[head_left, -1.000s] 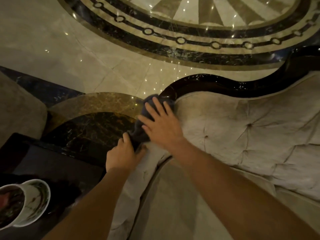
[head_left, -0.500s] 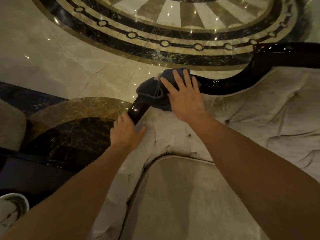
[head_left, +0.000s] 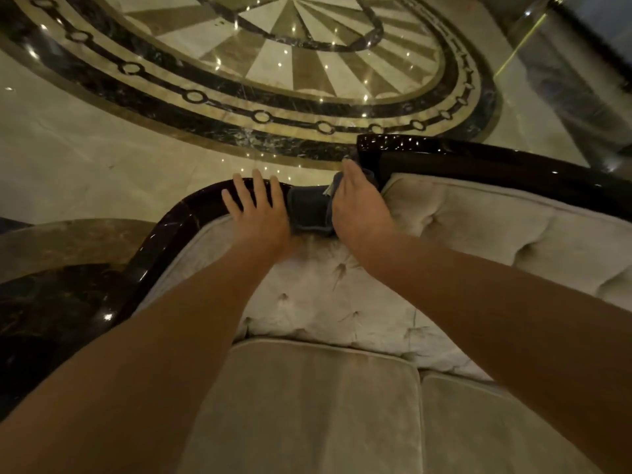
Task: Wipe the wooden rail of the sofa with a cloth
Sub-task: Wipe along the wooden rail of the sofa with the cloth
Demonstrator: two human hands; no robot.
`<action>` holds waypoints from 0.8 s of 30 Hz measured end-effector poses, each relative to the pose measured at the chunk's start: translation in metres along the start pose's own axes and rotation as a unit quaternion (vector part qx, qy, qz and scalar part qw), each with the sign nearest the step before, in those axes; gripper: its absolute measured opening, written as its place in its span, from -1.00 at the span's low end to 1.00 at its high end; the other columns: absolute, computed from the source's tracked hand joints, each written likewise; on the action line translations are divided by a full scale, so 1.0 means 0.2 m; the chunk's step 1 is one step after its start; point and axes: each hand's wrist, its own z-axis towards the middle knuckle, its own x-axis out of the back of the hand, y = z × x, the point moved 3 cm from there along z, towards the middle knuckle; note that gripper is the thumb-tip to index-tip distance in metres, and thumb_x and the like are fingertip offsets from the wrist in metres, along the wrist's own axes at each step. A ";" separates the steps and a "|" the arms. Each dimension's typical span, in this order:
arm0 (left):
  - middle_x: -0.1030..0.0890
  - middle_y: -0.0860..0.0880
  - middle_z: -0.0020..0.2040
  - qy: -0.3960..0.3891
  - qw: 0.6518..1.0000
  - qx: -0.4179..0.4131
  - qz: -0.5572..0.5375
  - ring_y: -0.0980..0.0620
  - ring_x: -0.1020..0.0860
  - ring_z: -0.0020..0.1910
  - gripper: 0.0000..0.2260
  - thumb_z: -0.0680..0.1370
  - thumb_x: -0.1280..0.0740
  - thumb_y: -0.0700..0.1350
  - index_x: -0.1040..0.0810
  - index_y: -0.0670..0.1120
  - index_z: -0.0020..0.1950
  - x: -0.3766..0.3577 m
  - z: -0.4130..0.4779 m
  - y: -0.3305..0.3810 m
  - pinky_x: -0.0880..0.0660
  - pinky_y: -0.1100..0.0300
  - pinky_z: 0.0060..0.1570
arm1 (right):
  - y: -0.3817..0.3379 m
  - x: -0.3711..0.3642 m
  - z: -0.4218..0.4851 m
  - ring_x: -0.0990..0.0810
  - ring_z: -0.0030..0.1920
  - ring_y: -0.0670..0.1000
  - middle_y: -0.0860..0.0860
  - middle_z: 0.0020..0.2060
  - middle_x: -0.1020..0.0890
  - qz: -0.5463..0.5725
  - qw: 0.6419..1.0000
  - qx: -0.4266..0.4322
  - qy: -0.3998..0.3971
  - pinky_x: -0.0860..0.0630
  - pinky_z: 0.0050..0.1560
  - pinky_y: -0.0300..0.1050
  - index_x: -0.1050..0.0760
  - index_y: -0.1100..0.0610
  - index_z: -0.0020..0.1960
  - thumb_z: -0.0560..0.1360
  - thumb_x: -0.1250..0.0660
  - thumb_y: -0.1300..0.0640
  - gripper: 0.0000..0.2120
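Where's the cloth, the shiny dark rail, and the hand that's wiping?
cloth [head_left: 310, 212], head view, middle of its folded part.
wooden rail [head_left: 478, 164], head view, glossy top right of the cloth.
right hand [head_left: 360, 208], head view, back of the hand.

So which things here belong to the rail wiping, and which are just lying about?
Job:
- dark cloth
- glossy wooden rail
- right hand on the cloth
- left hand flat on the rail

Not the job:
- tufted backrest
- seat cushions
- marble floor
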 end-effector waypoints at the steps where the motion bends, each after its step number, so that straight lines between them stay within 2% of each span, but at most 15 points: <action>1: 0.22 -0.25 0.61 -0.009 1.000 0.014 0.002 -0.42 0.25 0.53 0.08 0.39 -0.26 0.44 0.26 -0.10 0.59 -0.01 0.01 0.01 0.29 -0.39 0.40 | 0.03 0.02 -0.01 -0.24 0.51 0.37 0.21 0.42 -0.48 -0.036 0.999 0.028 -0.018 0.10 0.52 0.37 -0.42 0.12 0.44 0.58 -0.23 -0.10 -0.50; 3: 0.28 -0.25 0.60 -0.025 0.999 0.024 0.005 -0.42 0.30 0.52 0.13 0.34 -0.24 0.49 0.32 -0.08 0.58 -0.01 0.02 0.02 0.33 -0.37 0.39 | 0.10 0.04 -0.01 -0.20 0.53 0.34 0.17 0.40 -0.50 -0.051 0.997 0.053 -0.027 0.10 0.54 0.33 -0.47 0.11 0.40 0.59 -0.17 -0.07 -0.55; 4: 0.30 -0.24 0.59 -0.037 0.999 0.028 0.008 -0.41 0.31 0.52 0.14 0.34 -0.26 0.48 0.34 -0.08 0.57 -0.01 0.02 0.02 0.32 -0.37 0.40 | 0.14 0.06 -0.01 -0.18 0.55 0.32 0.16 0.43 -0.47 -0.047 0.997 0.057 0.005 0.03 0.58 0.21 -0.43 0.13 0.43 0.62 -0.06 -0.03 -0.54; 6: 0.32 -0.23 0.59 -0.063 0.998 0.032 0.006 -0.39 0.33 0.52 0.14 0.36 -0.30 0.44 0.37 -0.07 0.57 0.01 0.02 0.00 0.29 -0.36 0.42 | 0.24 0.09 -0.06 -0.13 0.57 0.30 0.16 0.54 -0.31 0.044 0.996 0.050 0.064 -0.13 0.55 -0.11 -0.30 0.17 0.51 0.64 0.18 0.07 -0.46; 7: 0.33 -0.23 0.59 -0.075 0.997 0.030 0.006 -0.39 0.34 0.52 0.13 0.38 -0.32 0.42 0.38 -0.07 0.57 0.04 0.01 0.00 0.28 -0.35 0.43 | 0.27 0.07 -0.08 -0.08 0.58 0.32 0.19 0.57 -0.24 0.027 0.993 0.049 0.107 -0.10 0.57 -0.05 -0.27 0.19 0.53 0.67 0.12 0.08 -0.51; 8: 0.34 -0.22 0.58 -0.089 0.996 0.027 0.003 -0.38 0.35 0.52 0.12 0.40 -0.33 0.38 0.38 -0.07 0.57 0.06 0.00 0.01 0.27 -0.35 0.45 | 0.30 0.03 -0.11 -0.01 0.59 0.34 0.22 0.58 -0.20 0.020 0.990 0.035 0.133 0.00 0.60 0.12 -0.27 0.21 0.53 0.67 -0.04 0.07 -0.53; 10: 0.36 -0.22 0.58 -0.111 0.993 0.026 -0.002 -0.38 0.35 0.51 0.09 0.44 -0.35 0.32 0.37 -0.08 0.58 0.11 -0.02 0.02 0.25 -0.33 0.47 | 0.35 -0.07 -0.18 0.08 0.60 0.34 0.20 0.61 -0.11 0.068 0.980 0.017 0.188 0.13 0.59 0.25 -0.18 0.20 0.57 0.63 -0.22 0.07 -0.43; 14: 0.34 -0.21 0.59 -0.140 0.989 0.038 0.004 -0.36 0.34 0.53 0.01 0.51 -0.35 0.24 0.34 -0.07 0.59 0.15 -0.03 0.02 0.25 -0.31 0.47 | 0.36 -0.21 -0.25 0.10 0.61 0.28 0.10 0.64 -0.04 0.210 0.945 -0.004 0.251 0.09 0.58 0.18 -0.10 0.16 0.61 0.59 -0.30 0.15 -0.34; 16: 0.33 -0.20 0.60 -0.150 0.988 0.039 0.013 -0.35 0.32 0.53 -0.04 0.54 -0.35 0.17 0.32 -0.05 0.59 0.15 0.00 0.02 0.23 -0.31 0.48 | 0.36 -0.29 -0.28 0.09 0.62 0.26 0.08 0.64 0.00 0.237 0.928 -0.023 0.286 0.07 0.58 0.16 -0.07 0.13 0.61 0.58 -0.30 0.18 -0.32; 18: 0.30 -0.19 0.61 -0.158 0.986 0.040 0.014 -0.34 0.29 0.54 -0.08 0.55 -0.35 0.08 0.29 -0.04 0.60 0.16 0.01 0.01 0.20 -0.31 0.48 | 0.40 -0.37 -0.30 0.00 0.61 0.25 0.09 0.64 -0.04 0.300 0.903 -0.044 0.303 -0.04 0.56 0.15 -0.08 0.11 0.61 0.53 -0.36 0.22 -0.25; 20: 0.20 -0.19 0.63 -0.167 0.984 0.055 0.009 -0.34 0.20 0.56 -0.15 0.56 -0.35 0.07 0.18 -0.04 0.62 0.19 0.03 0.03 0.10 -0.30 0.49 | 0.45 -0.44 -0.34 -0.05 0.61 0.21 0.07 0.63 -0.09 0.393 0.869 -0.080 0.290 -0.16 0.53 0.14 -0.08 0.07 0.62 0.47 -0.44 0.23 -0.16; 21: 0.09 -0.22 0.63 -0.177 0.982 0.063 -0.001 -0.35 0.11 0.57 -0.21 0.56 -0.34 0.09 0.08 -0.07 0.62 0.23 0.04 0.04 0.03 -0.28 0.49 | 0.47 -0.47 -0.34 -0.04 0.61 0.17 0.05 0.63 -0.10 0.445 0.850 -0.093 0.268 -0.17 0.53 0.15 -0.07 0.05 0.62 0.49 -0.42 0.23 -0.18; 24: -0.31 -0.29 0.50 -0.168 0.978 0.050 -0.115 -0.32 -0.29 0.44 -0.46 0.62 -0.23 0.06 -0.24 -0.19 0.52 0.39 0.08 0.11 -0.26 -0.14 0.39 | 0.54 -0.52 -0.36 -0.07 0.61 0.11 0.02 0.60 -0.20 0.572 0.771 -0.143 0.240 -0.18 0.56 0.15 -0.15 0.05 0.60 0.61 -0.21 0.23 -0.41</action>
